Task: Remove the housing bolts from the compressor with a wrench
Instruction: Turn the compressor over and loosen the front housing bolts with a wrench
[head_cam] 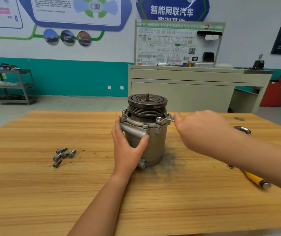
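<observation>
Head view: the compressor [146, 133] stands upright at frame centre on the table [34, 193]. The left hand [129, 147] wraps its body, likely bracing against torque. The right hand [202, 132] grips the wrench [163, 120], ring seated on a flange bolt. Loose bolts [63, 155] lie centre-left, set aside.

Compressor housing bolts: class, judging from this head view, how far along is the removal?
Done: several loose bolts lie on the table, left of the compressor. In hand: the left hand grips the body while the right hand holds the wrench, its ring end on a flange bolt. Left: that bolt, and seemingly another bolt at the flange's far-left corner.
</observation>
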